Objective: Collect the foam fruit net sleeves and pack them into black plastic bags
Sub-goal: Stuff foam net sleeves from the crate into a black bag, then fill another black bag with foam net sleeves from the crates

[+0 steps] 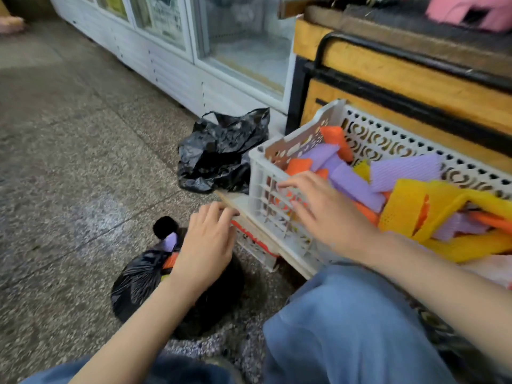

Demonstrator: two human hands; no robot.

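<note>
1. At lower left we see a filled black plastic bag (138, 281) on the floor (69, 134), with purple and orange foam showing at its mouth.
2. Our left hand (206, 242) hovers over it, fingers loosely bent and gripping nothing, tips touching a flat board (234, 202) under the crate.
3. A second, crumpled black bag (221, 151) lies beside the crate.
4. Our right hand (324, 209) rests with fingers spread on the white crate's (257, 162) near rim, holding nothing.
5. Purple, orange and yellow foam net sleeves (352, 181) fill the crate.
</note>
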